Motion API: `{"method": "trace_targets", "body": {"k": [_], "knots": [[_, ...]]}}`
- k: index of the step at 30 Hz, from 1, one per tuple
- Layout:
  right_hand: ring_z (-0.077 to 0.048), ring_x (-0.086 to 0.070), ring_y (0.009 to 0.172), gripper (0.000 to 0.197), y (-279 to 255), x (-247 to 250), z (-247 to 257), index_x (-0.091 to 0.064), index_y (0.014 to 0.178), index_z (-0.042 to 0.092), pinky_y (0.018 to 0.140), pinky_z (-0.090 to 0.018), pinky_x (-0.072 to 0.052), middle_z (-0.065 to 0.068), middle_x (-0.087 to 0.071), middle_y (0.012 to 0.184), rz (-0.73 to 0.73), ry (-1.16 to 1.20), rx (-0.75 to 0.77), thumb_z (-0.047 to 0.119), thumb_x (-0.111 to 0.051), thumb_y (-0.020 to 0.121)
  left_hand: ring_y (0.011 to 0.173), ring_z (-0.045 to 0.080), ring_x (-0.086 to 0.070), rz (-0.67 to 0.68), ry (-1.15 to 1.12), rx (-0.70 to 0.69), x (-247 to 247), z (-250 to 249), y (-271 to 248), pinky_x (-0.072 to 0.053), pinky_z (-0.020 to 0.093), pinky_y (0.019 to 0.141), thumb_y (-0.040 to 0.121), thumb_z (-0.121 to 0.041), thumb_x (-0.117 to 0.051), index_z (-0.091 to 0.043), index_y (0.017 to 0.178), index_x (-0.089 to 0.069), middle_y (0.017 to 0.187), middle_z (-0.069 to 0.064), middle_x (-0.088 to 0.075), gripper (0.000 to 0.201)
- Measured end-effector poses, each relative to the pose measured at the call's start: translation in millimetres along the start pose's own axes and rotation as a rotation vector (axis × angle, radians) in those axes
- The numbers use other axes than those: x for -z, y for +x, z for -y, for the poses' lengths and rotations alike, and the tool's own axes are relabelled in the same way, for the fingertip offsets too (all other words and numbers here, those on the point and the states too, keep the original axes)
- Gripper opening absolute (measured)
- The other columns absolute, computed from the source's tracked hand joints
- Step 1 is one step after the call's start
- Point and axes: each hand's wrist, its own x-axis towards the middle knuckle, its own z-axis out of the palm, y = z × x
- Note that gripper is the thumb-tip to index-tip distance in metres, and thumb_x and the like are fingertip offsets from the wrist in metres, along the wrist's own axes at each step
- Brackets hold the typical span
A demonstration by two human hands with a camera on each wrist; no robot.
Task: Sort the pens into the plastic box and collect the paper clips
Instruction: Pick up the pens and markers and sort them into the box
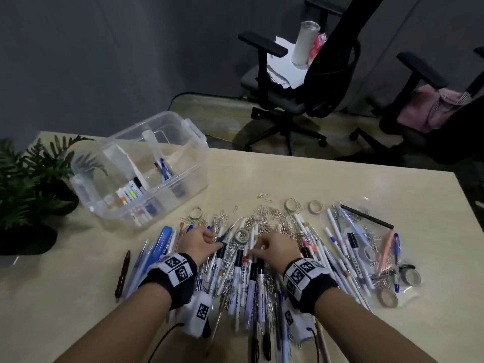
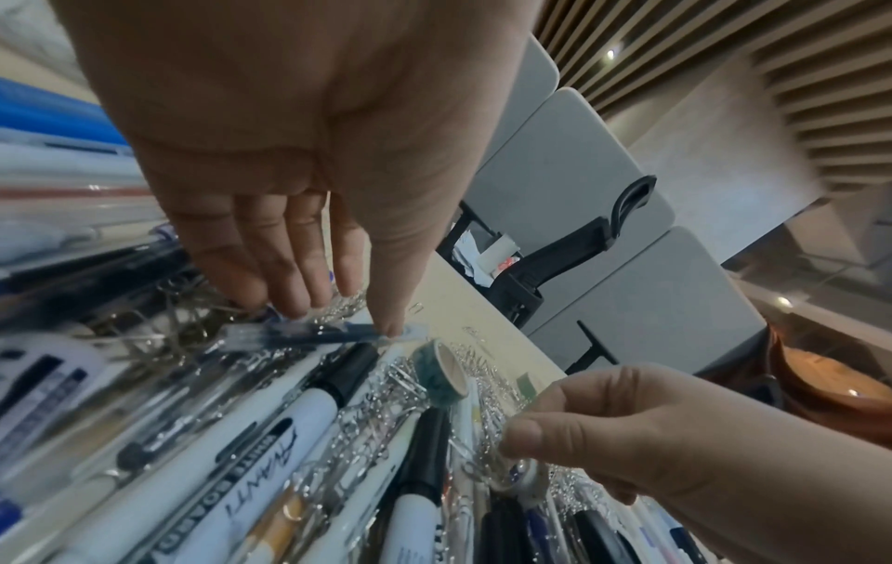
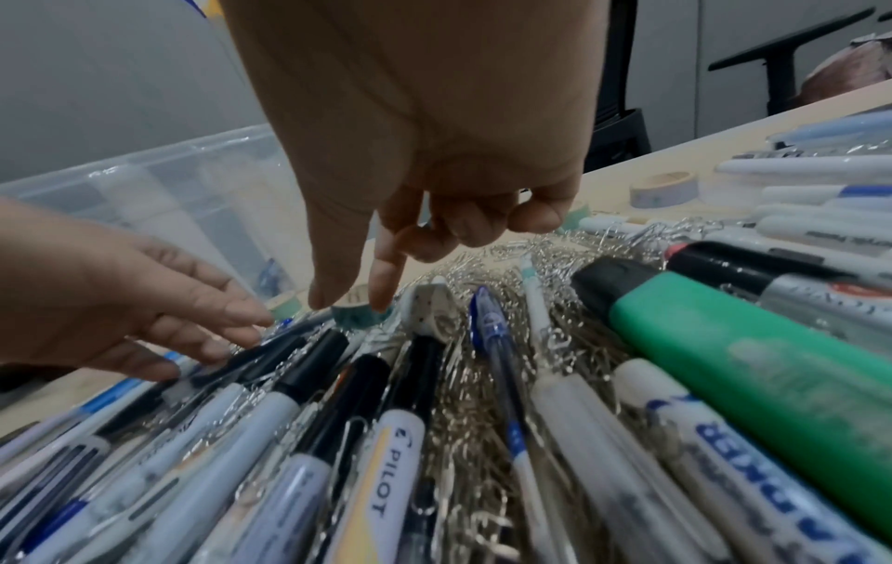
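Note:
A heap of pens and markers [image 1: 243, 279] lies mixed with silver paper clips [image 1: 264, 218] on the beige table. The clear plastic box [image 1: 183, 184] stands at the back left with a few markers inside. My left hand [image 1: 213, 238] is at the left of the heap; in the left wrist view it [image 2: 338, 320] pinches a clear blue pen [image 2: 309, 334] between thumb and fingertips. My right hand [image 1: 258, 247] hovers over the middle of the heap. In the right wrist view its thumb and index [image 3: 350, 303] point down, tips apart, with nothing between them; the other fingers are curled.
A potted plant [image 1: 28, 179] stands left of the box. Tape rolls [image 1: 315, 206] and a clear pouch [image 1: 366, 244] with more pens lie to the right. A lone black pen [image 1: 123, 273] lies at the left. Office chairs [image 1: 301, 87] stand beyond the far table edge.

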Motion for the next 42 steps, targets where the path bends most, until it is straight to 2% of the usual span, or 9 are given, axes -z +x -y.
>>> {"method": "trace_targets", "body": {"k": [4, 10, 17, 22, 25, 28, 32, 35, 42], "knots": [[-0.004, -0.060, 0.073, 0.032, 8, -10, -3, -0.063, 0.077, 0.029, 0.103, -0.047, -0.038, 0.010, -0.065, 0.072, -0.008, -0.137, -0.039, 0.061, -0.064, 0.077, 0.080, 0.014, -0.058, -0.018, 0.047, 0.030, -8, -2, 9, -0.051, 0.027, 0.074, 0.074, -0.025, -0.079, -0.014, 0.094, -0.060, 0.088, 0.000, -0.063, 0.030], [-0.011, -0.057, 0.091, 0.048, 23, 3, 0, -0.062, 0.095, 0.028, 0.107, -0.047, -0.028, 0.010, -0.060, 0.099, -0.061, -0.267, -0.081, 0.069, -0.062, 0.072, 0.064, 0.005, -0.051, -0.032, 0.133, 0.027, -16, -7, 15, -0.035, 0.015, 0.051, 0.077, -0.028, -0.077, -0.014, 0.095, -0.063, 0.077, -0.006, -0.055, 0.028], [-0.014, -0.057, 0.095, 0.055, 35, 3, 8, -0.062, 0.099, 0.025, 0.101, -0.046, -0.031, 0.007, -0.059, 0.105, -0.053, -0.297, -0.101, 0.072, -0.061, 0.070, 0.071, 0.011, -0.058, -0.007, 0.100, 0.028, -12, -7, 29, -0.045, 0.023, 0.062, 0.074, -0.028, -0.079, -0.017, 0.094, -0.065, 0.076, -0.006, -0.060, 0.027], [-0.014, -0.057, 0.099, 0.059, 36, 8, 6, -0.046, 0.108, 0.028, 0.099, -0.044, -0.033, 0.008, -0.056, 0.110, -0.139, -0.217, -0.101, 0.071, -0.062, 0.071, 0.077, 0.014, -0.059, -0.011, 0.026, -0.013, -7, -6, 36, -0.046, 0.023, 0.072, 0.079, -0.018, -0.075, -0.011, 0.101, -0.068, 0.079, -0.004, -0.062, 0.024], [-0.010, -0.054, 0.093, 0.045, 31, 14, 4, -0.047, 0.094, 0.032, 0.102, -0.044, -0.033, 0.012, -0.053, 0.102, -0.188, -0.193, -0.054, 0.070, -0.059, 0.074, 0.075, 0.016, -0.059, 0.023, -0.018, -0.007, 1, -4, 37, -0.052, 0.029, 0.075, 0.082, -0.016, -0.071, -0.010, 0.097, -0.066, 0.075, -0.002, -0.062, 0.017], [-0.005, -0.056, 0.074, 0.045, 22, 10, 8, -0.055, 0.075, 0.028, 0.106, -0.047, -0.028, 0.014, -0.059, 0.079, -0.110, -0.195, -0.028, 0.073, -0.053, 0.076, 0.070, 0.016, -0.057, 0.092, -0.027, 0.005, 8, 0, 33, -0.052, 0.033, 0.071, 0.086, -0.015, -0.067, -0.011, 0.097, -0.061, 0.075, 0.000, -0.059, 0.013], [-0.007, -0.061, 0.068, 0.051, 12, 0, 14, -0.062, 0.077, 0.024, 0.111, -0.049, -0.018, 0.008, -0.065, 0.068, 0.023, -0.318, -0.066, 0.072, -0.046, 0.081, 0.067, 0.016, -0.057, 0.233, -0.055, 0.063, 9, -1, 19, -0.049, 0.032, 0.060, 0.096, -0.011, -0.047, -0.009, 0.116, -0.051, 0.084, 0.005, -0.059, 0.020], [-0.009, -0.062, 0.066, 0.053, 13, -3, 15, -0.064, 0.079, 0.021, 0.110, -0.050, -0.021, 0.008, -0.067, 0.069, 0.018, -0.405, -0.116, 0.072, -0.048, 0.080, 0.055, 0.009, -0.043, 0.229, -0.010, 0.045, 0, -2, 8, -0.036, 0.018, 0.045, 0.098, -0.019, -0.046, -0.002, 0.117, -0.049, 0.074, 0.000, -0.049, 0.026], [-0.015, -0.060, 0.079, 0.051, 22, -2, 19, -0.064, 0.088, 0.018, 0.102, -0.047, -0.029, 0.004, -0.063, 0.088, -0.057, -0.536, -0.096, 0.068, -0.056, 0.078, 0.073, 0.020, -0.063, 0.063, 0.041, 0.047, -18, -4, 15, -0.055, 0.035, 0.071, 0.080, -0.031, -0.074, -0.009, 0.092, -0.063, 0.083, 0.007, -0.067, 0.028]]}}
